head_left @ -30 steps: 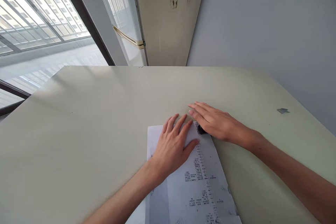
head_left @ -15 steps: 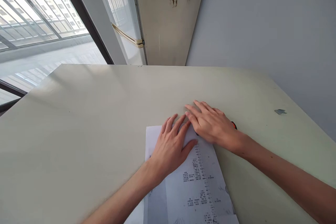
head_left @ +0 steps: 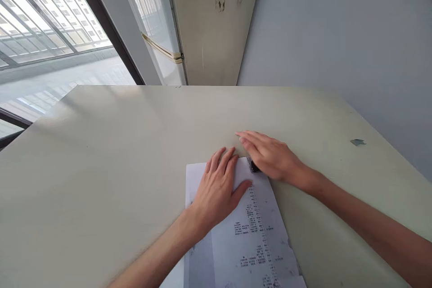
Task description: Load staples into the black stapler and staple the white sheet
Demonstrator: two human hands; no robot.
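Observation:
Printed paper sheets (head_left: pixel 232 252) lie on the table, their far edge just beyond the middle of the view. My left hand (head_left: pixel 218 193) rests flat on them, fingers spread toward that far edge and thumb out to the right. My right hand (head_left: pixel 270 155) is over the far right corner, palm down with its fingers stretched out to the left. Beneath its palm, the end of a small black stapler (head_left: pixel 254 165) shows at the paper's corner. Most of the stapler is hidden by the hand. The right hand covers it rather than visibly gripping it.
A pale table (head_left: pixel 118 166) spreads around the paper, with a dark chipped patch (head_left: pixel 357 142) at right. Beyond it stand a worn door panel (head_left: pixel 216 45) with a handle (head_left: pixel 162 49), a grey wall (head_left: pixel 330 27) and a window (head_left: pixel 50 22) at left.
My right hand has shifted slightly left and its fingers have drawn closer together. More of the stapler's black end now shows; the red bit behind the wrist is hidden. My left hand stays put.

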